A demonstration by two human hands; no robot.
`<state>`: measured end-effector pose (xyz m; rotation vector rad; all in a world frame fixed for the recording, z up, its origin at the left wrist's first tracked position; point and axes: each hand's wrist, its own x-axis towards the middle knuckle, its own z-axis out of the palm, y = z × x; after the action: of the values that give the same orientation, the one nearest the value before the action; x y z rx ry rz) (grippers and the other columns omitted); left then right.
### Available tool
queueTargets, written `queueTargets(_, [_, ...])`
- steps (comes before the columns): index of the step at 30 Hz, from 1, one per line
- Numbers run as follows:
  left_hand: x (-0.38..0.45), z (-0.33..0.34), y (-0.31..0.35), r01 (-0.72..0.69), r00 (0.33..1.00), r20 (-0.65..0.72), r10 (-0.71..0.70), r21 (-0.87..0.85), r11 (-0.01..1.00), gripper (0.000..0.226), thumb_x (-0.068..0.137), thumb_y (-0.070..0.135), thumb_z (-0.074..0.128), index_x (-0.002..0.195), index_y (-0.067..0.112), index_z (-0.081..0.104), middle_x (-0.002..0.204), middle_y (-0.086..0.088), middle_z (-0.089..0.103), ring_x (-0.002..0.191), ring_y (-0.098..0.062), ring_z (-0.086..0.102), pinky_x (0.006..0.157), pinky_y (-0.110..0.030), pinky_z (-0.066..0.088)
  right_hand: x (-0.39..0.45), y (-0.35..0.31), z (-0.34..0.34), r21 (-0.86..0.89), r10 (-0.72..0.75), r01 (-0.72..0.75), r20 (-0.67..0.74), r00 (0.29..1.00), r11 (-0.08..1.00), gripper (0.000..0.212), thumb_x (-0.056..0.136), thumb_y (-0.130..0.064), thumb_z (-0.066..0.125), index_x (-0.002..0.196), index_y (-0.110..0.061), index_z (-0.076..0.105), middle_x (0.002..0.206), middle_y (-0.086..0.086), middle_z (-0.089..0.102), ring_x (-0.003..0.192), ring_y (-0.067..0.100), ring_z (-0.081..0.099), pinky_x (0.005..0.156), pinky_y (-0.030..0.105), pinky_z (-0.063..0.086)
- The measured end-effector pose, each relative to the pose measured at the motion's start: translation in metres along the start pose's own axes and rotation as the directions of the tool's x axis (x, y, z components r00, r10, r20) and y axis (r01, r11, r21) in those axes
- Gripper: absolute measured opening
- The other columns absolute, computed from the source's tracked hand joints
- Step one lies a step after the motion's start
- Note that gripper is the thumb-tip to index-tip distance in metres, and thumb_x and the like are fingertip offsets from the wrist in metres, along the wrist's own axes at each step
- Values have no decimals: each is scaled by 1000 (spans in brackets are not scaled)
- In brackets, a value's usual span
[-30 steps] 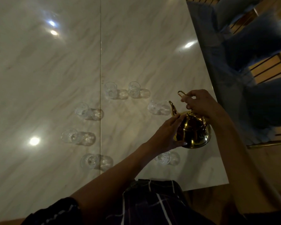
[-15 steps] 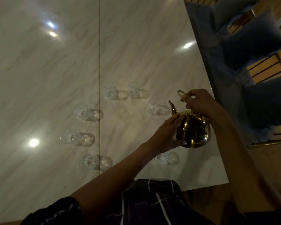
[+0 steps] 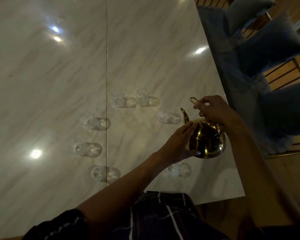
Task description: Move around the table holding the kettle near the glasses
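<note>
Marble table [image 3: 145, 49], dim room. Gold teapot [image 3: 207, 139] at approx 4 o'clock near edge; right hand [image 3: 213, 111] pinches its handle, left hand [image 3: 178, 144], fingers straight, steadies the body. Glasses [image 3: 117, 98] ring it at 9–12.

Before you lies the table [image 3: 145, 49], with the kettle [image 3: 207, 141] near its right edge. Your left hand [image 3: 177, 144] rests against the kettle's left side; your right hand [image 3: 213, 111] is above its lid, on the handle [image 3: 194, 99]. Seven glasses ring the kettle's left: two [image 3: 117, 97] [image 3: 142, 97] side by side at the far end, one [image 3: 163, 115] just left of the spout [image 3: 184, 115], three [image 3: 87, 118] [image 3: 74, 147] [image 3: 93, 173] in a column along the table's seam, and one [image 3: 174, 168] nearest you, partly behind your left forearm and apparently just below the kettle. Chairs [image 3: 275, 49] stand beyond the right edge.
</note>
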<state>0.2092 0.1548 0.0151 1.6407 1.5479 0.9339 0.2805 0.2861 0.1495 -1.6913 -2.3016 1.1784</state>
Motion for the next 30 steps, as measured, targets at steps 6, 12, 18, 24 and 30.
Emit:
queueTargets(6, [0,0,1,-18,1000,-8,18,5,1000,105,80,37,84,161,14,20,165,-15,27,150,-33,30,116,-49,40,0,-1,-1,-3,-6,6,3,1000,1000,21,99,-28,55,102,-12,69,77,2,61,70,10,58,59,26,44])
queueTargets(12, [-1,-3,5,-43,998,-40,43,-14,999,102,80,27,86,159,7,25,161,-20,32,144,-34,38,110,-33,35,-2,-3,-1,10,-10,10,5,1000,1000,22,99,-25,55,104,-9,69,78,5,61,67,10,56,57,24,44])
queueTargets(18, [-1,-4,5,-46,999,-30,45,-21,999,104,79,28,87,160,12,23,162,-17,31,142,-33,42,110,-41,43,-1,-5,-1,4,-5,5,6,1000,1000,20,99,-25,55,102,-10,68,77,3,61,70,11,58,59,25,45])
queueTargets(24, [0,0,0,-34,999,-24,33,-9,999,107,79,35,86,161,13,20,164,-13,27,146,-32,38,111,-51,46,-2,-6,-2,-8,-5,5,1,1000,1000,24,99,-26,55,107,-8,69,81,4,62,73,10,59,62,27,47])
queueTargets(30, [1,-3,4,-57,997,-47,55,-28,998,104,78,27,87,160,10,24,160,-17,33,140,-32,43,108,-36,42,-1,-6,-2,-19,3,-3,1,1000,1000,25,99,-27,55,108,-8,69,82,5,63,74,11,59,63,27,47])
